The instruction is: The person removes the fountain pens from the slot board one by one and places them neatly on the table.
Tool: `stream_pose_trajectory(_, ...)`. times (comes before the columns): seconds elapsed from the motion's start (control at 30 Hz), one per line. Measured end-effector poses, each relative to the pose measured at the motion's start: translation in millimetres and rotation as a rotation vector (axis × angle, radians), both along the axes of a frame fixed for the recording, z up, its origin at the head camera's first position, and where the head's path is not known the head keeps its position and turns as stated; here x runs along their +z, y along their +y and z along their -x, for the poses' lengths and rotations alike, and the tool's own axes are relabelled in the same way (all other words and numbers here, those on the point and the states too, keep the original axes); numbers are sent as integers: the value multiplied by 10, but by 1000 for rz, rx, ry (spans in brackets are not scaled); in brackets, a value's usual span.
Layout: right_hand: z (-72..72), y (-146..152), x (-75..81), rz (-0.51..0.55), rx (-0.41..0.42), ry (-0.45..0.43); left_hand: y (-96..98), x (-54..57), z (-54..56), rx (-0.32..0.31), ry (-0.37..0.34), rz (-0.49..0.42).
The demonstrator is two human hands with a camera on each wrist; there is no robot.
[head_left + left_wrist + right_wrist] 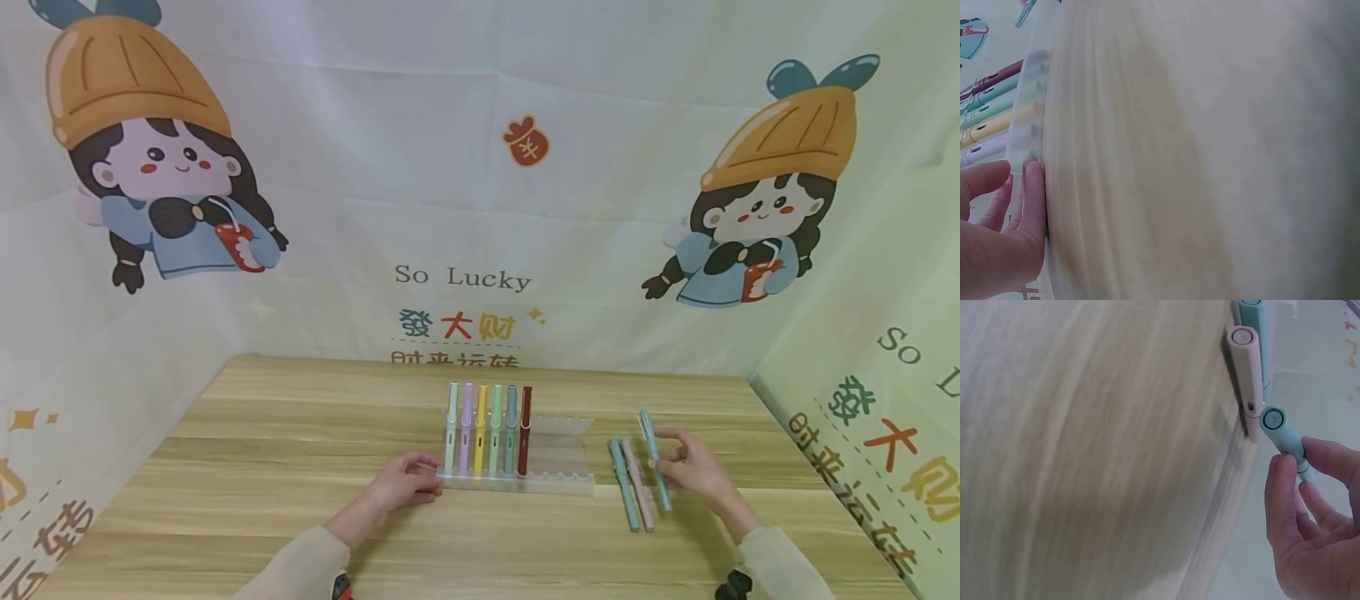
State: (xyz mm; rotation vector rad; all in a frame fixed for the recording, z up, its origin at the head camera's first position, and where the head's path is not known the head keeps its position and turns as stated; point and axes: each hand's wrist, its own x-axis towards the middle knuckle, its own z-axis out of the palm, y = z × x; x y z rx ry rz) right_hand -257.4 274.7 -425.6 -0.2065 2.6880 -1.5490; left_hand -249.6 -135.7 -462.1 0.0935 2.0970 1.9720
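Observation:
A clear pen rack (558, 483) with a wavy edge stands on the table. Several capped pens lie in its left part: pale mint, lilac, yellow (479, 437), green, blue and dark red (525, 433). My left hand (408, 481) grips the rack's left front corner, thumb and fingertips on either side of its edge (1030, 94). To the right of the rack, my right hand (693, 467) pinches a light blue pen (1285, 433) between thumb and fingers, tilted above the table. Beside it a pink pen (1246, 369) and a teal pen (624, 487) lie side by side.
The wood-grain table (300, 433) is bordered by a pale cloth backdrop (360, 167) with printed cartoon figures and lettering. The rack's right part holds no pens. Dark wrist devices (733, 585) sit by both sleeves.

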Motion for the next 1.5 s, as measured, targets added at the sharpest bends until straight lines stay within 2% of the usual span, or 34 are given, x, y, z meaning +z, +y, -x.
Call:
stream_pose_trajectory(0.2,-8,31,-34,4,-2,-38,2,-16,10,-6,3,-4)
stream_pose_trajectory(0.63,-61,36,-71,-69,71,-87,4,-11,5,3,3,-1)
stream_pose_trajectory(1.13,-11,3,-134,-139,12,-127,8,4,-9,-2,3,4)
stream_pose_trajectory(1.5,-17,-17,-119,-166,34,-117,6,9,-7,3,2,4)
